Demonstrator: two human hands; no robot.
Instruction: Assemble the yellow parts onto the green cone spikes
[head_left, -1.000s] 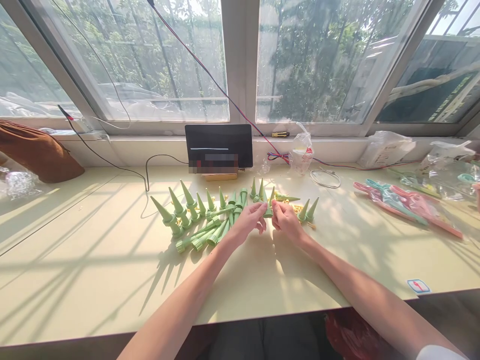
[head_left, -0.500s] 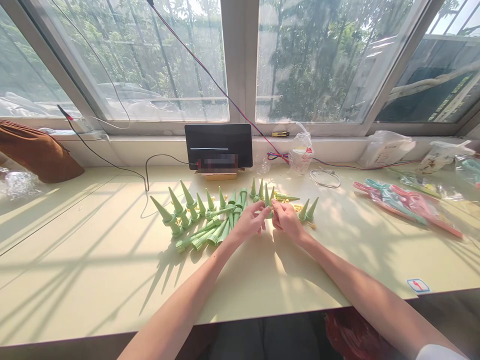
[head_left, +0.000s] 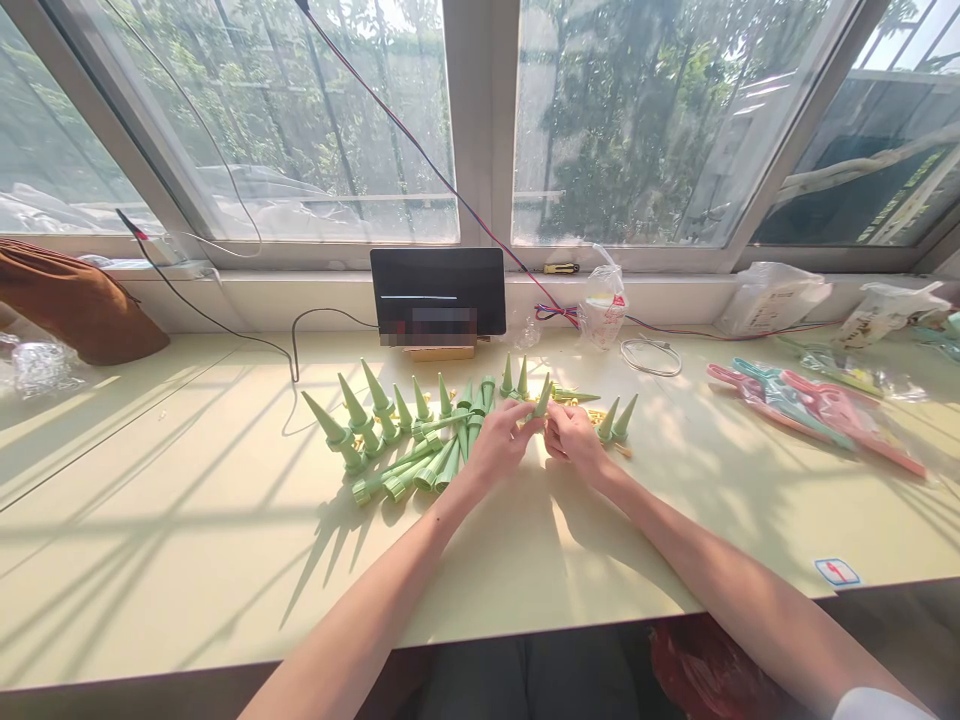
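Observation:
My left hand point(head_left: 504, 440) is closed around the lower end of a green plastic watering spike point(head_left: 543, 395), whose pointed tip stands up and leans slightly right. Just right of it, my right hand point(head_left: 574, 435) is pinched at the spike's side, its fingertips hiding whatever small piece they hold. Behind both hands lie small yellow parts point(head_left: 596, 415), partly covered by the fingers. Two upright spikes point(head_left: 616, 420) stand right of my right hand. Left of my left hand is a pile of long green tubes point(head_left: 412, 475), with several cone spikes point(head_left: 360, 410) standing behind it.
A tablet point(head_left: 439, 290) leans on a small cardboard stand at the back. A tied plastic bag with a cup point(head_left: 602, 305) and a coiled cable point(head_left: 650, 356) are right of it. Wrapped pink and teal plastic items point(head_left: 814, 405) lie at the right; a brown bag point(head_left: 79, 300) is at the left.
The green spike in my left hand has tilted to the right and shifted slightly toward my right hand. My right hand has barely moved.

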